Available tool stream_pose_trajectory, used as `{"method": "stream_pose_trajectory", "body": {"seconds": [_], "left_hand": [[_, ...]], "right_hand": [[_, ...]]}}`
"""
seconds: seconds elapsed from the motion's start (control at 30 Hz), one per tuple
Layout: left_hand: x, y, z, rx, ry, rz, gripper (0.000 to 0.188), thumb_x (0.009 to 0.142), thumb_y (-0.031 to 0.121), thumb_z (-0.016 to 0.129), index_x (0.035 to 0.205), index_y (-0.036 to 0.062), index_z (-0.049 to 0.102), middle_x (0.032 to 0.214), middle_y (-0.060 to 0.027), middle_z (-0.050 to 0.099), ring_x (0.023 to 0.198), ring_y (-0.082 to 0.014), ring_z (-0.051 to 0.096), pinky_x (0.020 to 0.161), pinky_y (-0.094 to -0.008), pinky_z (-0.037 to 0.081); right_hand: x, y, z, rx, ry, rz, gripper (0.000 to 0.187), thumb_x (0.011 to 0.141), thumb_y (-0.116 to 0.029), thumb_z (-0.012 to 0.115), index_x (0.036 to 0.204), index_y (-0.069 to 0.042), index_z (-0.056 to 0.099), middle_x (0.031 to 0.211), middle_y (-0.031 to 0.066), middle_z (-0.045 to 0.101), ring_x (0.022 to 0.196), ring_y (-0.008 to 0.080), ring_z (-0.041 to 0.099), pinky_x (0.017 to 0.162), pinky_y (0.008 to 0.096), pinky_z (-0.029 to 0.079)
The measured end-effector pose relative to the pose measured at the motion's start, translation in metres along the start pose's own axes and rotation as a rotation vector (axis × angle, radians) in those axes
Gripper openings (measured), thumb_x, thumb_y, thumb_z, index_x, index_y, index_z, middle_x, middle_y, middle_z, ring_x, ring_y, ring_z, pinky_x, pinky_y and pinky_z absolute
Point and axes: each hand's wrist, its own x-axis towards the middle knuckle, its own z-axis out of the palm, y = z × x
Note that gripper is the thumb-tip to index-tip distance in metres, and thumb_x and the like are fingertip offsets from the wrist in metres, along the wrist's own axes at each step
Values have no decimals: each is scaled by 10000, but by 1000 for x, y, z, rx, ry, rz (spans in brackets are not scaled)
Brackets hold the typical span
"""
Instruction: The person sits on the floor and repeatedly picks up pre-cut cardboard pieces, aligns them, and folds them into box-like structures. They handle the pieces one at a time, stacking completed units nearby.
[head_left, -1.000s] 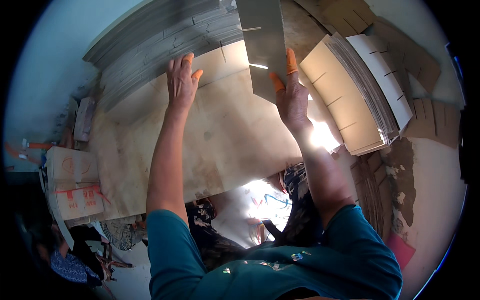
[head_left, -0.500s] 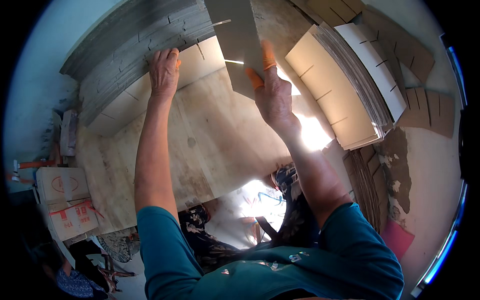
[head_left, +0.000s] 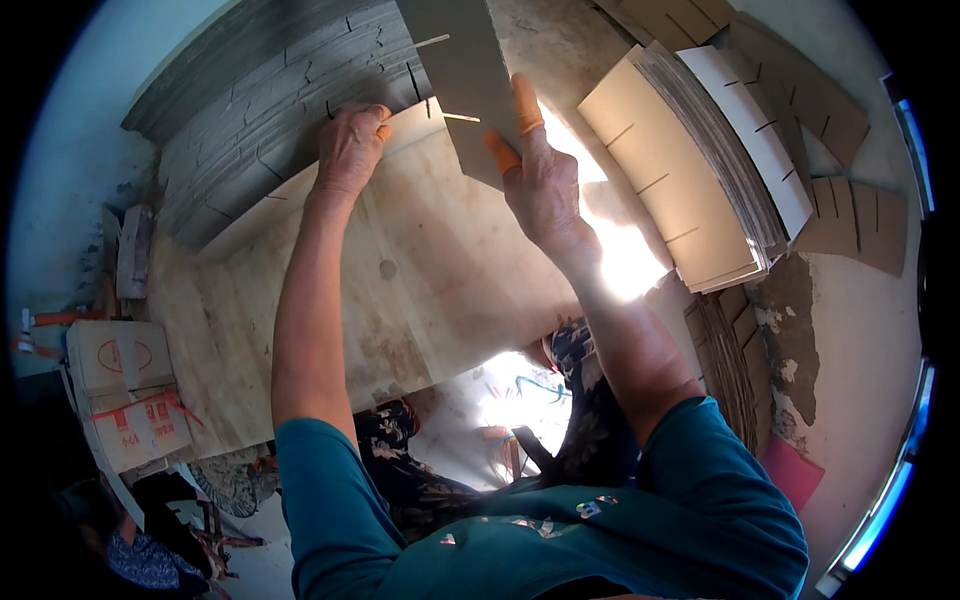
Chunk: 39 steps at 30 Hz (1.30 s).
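Observation:
My right hand point(head_left: 545, 195), with orange finger covers on two fingers, holds a long grey cardboard strip point(head_left: 465, 85) with slots cut in its side. The strip stands raised over the far side of the wooden table, its far end cut off by the picture's edge. My left hand point(head_left: 350, 150) has its fingers closed over the top edge of a pale slotted cardboard sheet point(head_left: 265, 210). That sheet stands at the near side of a thick stack of grey cardboard point(head_left: 290, 105). An orange cover shows on one finger of this hand too.
The wooden table point(head_left: 400, 300) lies between me and the stacks. To the right stands another stack of slotted cardboard point(head_left: 665, 175), with loose brown pieces point(head_left: 855, 220) beyond it. Cardboard boxes point(head_left: 120, 360) sit at the left. Bright sunlight falls beside my right wrist.
My left hand has shifted right along the sheet's edge, and less of that sheet's pale face shows. My right hand and its strip have moved slightly left.

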Motion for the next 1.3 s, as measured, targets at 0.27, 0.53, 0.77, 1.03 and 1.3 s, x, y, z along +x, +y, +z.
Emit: {"method": "stream_pose_trajectory", "body": {"seconds": [0.27, 0.53, 0.77, 1.03, 1.3], "left_hand": [[-5, 38, -13, 38, -24, 128, 128, 707, 33, 660, 831, 62, 647, 801, -78, 634, 783, -251, 604, 642, -360, 511], [-9, 47, -10, 41, -23, 157, 74, 720, 39, 633, 789, 55, 614, 768, -78, 614, 766, -258, 590, 626, -374, 500], [-12, 61, -17, 93, -76, 185, 95, 724, 17, 601, 811, 49, 619, 766, -83, 603, 786, -259, 584, 635, -383, 496], [-7, 99, -34, 92, -62, 248, 87, 702, 24, 581, 785, 40, 604, 744, -73, 569, 754, -230, 560, 624, -347, 500], [-9, 123, -48, 93, -6, 313, 132, 680, -11, 604, 806, 29, 596, 714, -68, 536, 721, -221, 537, 602, -337, 481]], "right_hand": [[0, -6, -11, 28, -43, -43, 730, 845, -52, 615, 1433, -196, 206, 875, 172, 662, 740, 369, 646, 606, 395, 536], [-8, -2, -14, 82, -23, 35, 719, 837, -54, 627, 1424, -195, 236, 861, 177, 662, 732, 353, 651, 593, 386, 538], [-11, -3, -25, 73, -15, 3, 700, 836, -70, 633, 1417, -194, 264, 827, 158, 665, 680, 325, 651, 561, 376, 534], [-12, -4, -30, -21, 27, -123, 660, 826, -74, 640, 1392, -131, 306, 775, 142, 648, 632, 307, 634, 520, 372, 518], [-13, 0, -31, -126, 63, -168, 630, 802, -72, 661, 1355, -111, 360, 745, 118, 639, 597, 270, 626, 495, 343, 507]]}}
